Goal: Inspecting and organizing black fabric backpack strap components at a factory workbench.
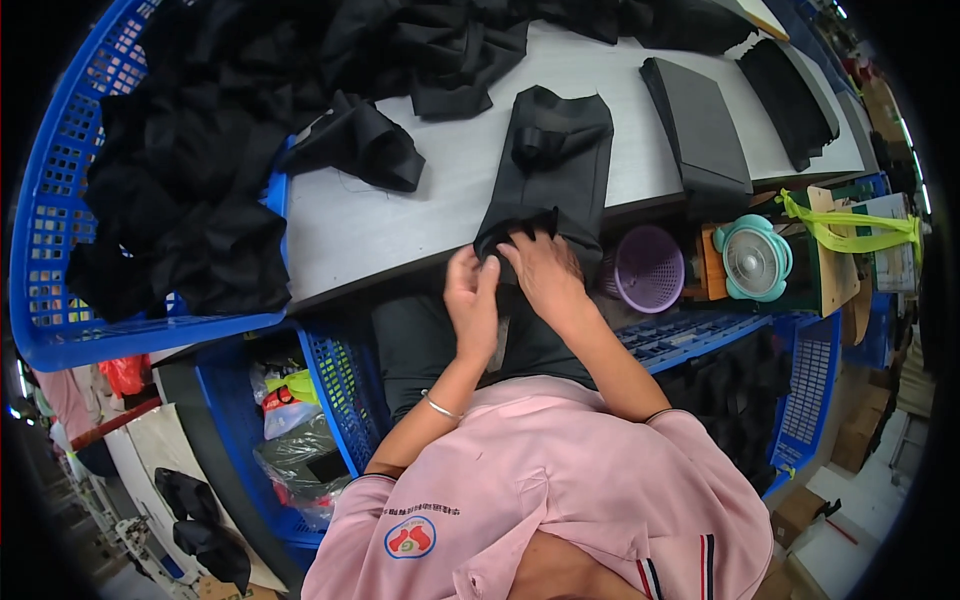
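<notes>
A long black fabric piece [588, 165], folded and shaped like a flat pouch, lies over the table's near edge. A loose black roll or loop of cloth [540, 145] rests on its upper part. My right hand [548, 275] is closed on its near end, with curled fingertips partly hidden in the cloth's folds. Beside it, my left hand [472, 300] holds the near left corner between thumb and fingers. To the left of the piece, a crumpled black cloth [370, 145] lies on the table.
A blue basket [50, 240] heaped with black cloth stands at the left. Stacked black panels [700, 130] and another black stack [790, 100] lie on the table [400, 235] at right. By the near edge are a purple basket [648, 268], a teal fan [752, 256] and a lower blue crate [805, 390].
</notes>
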The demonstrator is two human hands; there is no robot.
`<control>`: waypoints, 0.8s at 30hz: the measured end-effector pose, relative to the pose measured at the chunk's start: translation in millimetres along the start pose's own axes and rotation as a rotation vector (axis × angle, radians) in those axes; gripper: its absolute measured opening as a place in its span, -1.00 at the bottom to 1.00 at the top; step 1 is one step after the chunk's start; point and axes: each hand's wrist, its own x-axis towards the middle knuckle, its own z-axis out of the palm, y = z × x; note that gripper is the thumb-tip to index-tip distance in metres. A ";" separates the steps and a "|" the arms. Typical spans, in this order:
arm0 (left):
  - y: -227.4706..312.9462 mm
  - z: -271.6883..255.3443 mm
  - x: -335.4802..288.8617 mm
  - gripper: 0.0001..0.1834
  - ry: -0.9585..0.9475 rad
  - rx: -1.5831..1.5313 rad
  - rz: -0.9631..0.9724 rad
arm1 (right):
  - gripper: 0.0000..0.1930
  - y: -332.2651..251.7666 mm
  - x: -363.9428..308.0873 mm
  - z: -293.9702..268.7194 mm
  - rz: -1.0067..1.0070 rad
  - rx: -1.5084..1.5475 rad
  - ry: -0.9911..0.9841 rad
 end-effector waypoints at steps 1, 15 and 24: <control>4.1 -3.1 3.0 -0.73 0.022 0.142 0.150 | -0.67 -0.4 -5.6 1.8 -0.033 -0.001 0.040; 42.6 -35.1 11.7 -0.48 -0.250 -0.088 -0.302 | -0.78 -7.9 -52.0 -7.4 -0.138 -0.074 -0.250; 39.1 -37.1 -1.4 -0.42 -0.252 -0.080 -0.351 | -0.88 1.9 -72.8 -88.0 0.137 0.655 0.339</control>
